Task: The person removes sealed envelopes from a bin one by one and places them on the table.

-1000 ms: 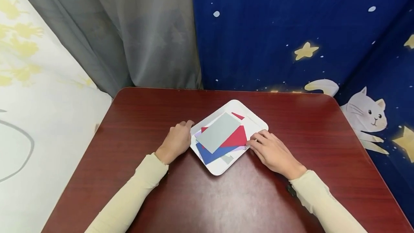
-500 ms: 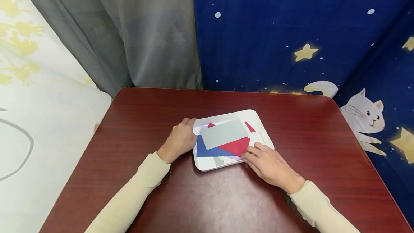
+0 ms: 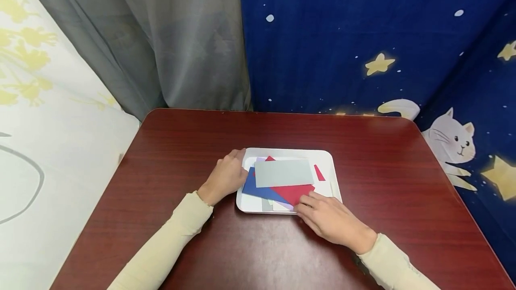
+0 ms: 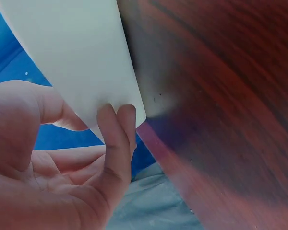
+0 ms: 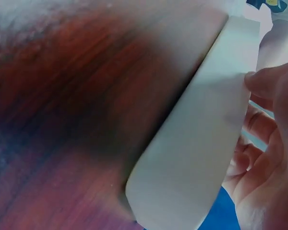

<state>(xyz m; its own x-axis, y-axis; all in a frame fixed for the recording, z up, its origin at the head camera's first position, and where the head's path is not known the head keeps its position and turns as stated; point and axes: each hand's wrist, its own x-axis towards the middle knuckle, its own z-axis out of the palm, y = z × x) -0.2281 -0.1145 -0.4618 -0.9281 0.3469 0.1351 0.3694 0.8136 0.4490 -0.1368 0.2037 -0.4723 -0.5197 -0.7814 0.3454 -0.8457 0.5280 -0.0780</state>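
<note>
A shallow white tray (image 3: 251, 203) lies on the table, its long sides roughly level in the head view. In it are a pale grey card (image 3: 284, 173) on top, a red card (image 3: 293, 193) and a blue card (image 3: 257, 188) partly beneath, a small red sliver (image 3: 319, 172) and bits of lilac and grey paper. My left hand (image 3: 225, 176) grips the tray's left end; in the left wrist view, two fingertips press its outer wall (image 4: 77, 52). At the near rim, right of centre, my right hand (image 3: 334, 220) holds on, thumb at the edge and fingers curled over it.
The dark red wooden table (image 3: 193, 131) has rounded far corners. Behind it hang a grey curtain (image 3: 197, 35) and a blue star-patterned curtain (image 3: 314, 44). White fabric with yellow prints (image 3: 60, 147) hangs at the left.
The tray has turned clockwise from a diagonal position to nearly level, and its papers turned with it. My right hand has come nearer and slightly left; the left hand has barely shifted.
</note>
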